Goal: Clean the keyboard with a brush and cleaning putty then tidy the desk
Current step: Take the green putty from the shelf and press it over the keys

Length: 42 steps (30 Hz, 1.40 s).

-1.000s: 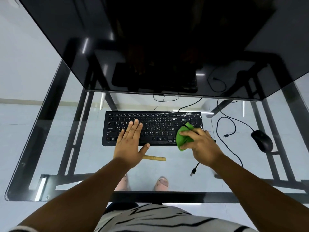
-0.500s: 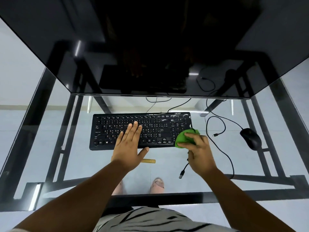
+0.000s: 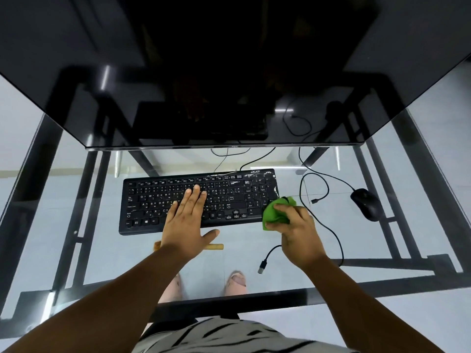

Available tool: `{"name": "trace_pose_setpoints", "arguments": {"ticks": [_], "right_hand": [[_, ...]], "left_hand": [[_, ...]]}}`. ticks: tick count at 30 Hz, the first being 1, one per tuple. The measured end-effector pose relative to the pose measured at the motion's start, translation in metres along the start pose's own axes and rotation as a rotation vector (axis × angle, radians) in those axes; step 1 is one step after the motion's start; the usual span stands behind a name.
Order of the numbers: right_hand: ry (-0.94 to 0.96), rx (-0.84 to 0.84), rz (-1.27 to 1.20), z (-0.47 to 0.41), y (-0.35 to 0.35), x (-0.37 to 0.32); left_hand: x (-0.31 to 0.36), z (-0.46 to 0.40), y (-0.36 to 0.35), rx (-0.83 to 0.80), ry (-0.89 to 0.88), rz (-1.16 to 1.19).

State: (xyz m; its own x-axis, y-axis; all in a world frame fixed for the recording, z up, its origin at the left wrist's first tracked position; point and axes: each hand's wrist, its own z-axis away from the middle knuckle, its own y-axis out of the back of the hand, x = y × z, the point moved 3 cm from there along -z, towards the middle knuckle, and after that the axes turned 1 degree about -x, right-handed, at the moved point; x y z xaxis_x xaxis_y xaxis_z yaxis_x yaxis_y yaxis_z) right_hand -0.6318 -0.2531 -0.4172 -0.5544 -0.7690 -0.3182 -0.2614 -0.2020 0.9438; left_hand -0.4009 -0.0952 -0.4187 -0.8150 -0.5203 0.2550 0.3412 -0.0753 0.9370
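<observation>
A black keyboard lies on the glass desk below the monitor. My left hand rests flat on its middle keys with straight fingers. My right hand grips a lump of green cleaning putty at the keyboard's right front corner, over the number pad edge. A wooden brush handle lies on the glass just in front of the keyboard, mostly hidden under my left wrist.
A large dark monitor overhangs the back of the desk. A black mouse sits at the right with its cable looping. A loose USB cable end lies near my right wrist. The desk's front edge is close to my body.
My right hand has drawn the putty from the number pad down and right to the keyboard's front right corner. My left hand stays flat on the keys.
</observation>
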Motion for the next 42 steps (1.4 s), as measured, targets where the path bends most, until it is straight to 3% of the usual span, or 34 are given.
{"name": "trace_pose_setpoints", "arguments": {"ticks": [8, 23, 32, 39, 42], "right_hand": [[-0.318, 0.269, -0.234, 0.002, 0.010, 0.024], [-0.290, 0.111, -0.131, -0.055, -0.001, 0.011], [-0.249, 0.202, -0.165, -0.004, 0.008, 0.011], [-0.297, 0.338, -0.273, -0.050, 0.005, 0.028], [-0.337, 0.231, -0.256, -0.076, -0.003, 0.018]], "left_hand": [[-0.001, -0.005, 0.006, -0.007, 0.028, -0.021], [-0.004, -0.008, 0.008, -0.009, 0.040, -0.037], [-0.006, -0.008, 0.006, -0.002, 0.032, -0.023], [-0.007, -0.009, 0.007, 0.003, 0.027, -0.043], [-0.008, -0.011, 0.008, 0.007, 0.029, -0.042]]}}
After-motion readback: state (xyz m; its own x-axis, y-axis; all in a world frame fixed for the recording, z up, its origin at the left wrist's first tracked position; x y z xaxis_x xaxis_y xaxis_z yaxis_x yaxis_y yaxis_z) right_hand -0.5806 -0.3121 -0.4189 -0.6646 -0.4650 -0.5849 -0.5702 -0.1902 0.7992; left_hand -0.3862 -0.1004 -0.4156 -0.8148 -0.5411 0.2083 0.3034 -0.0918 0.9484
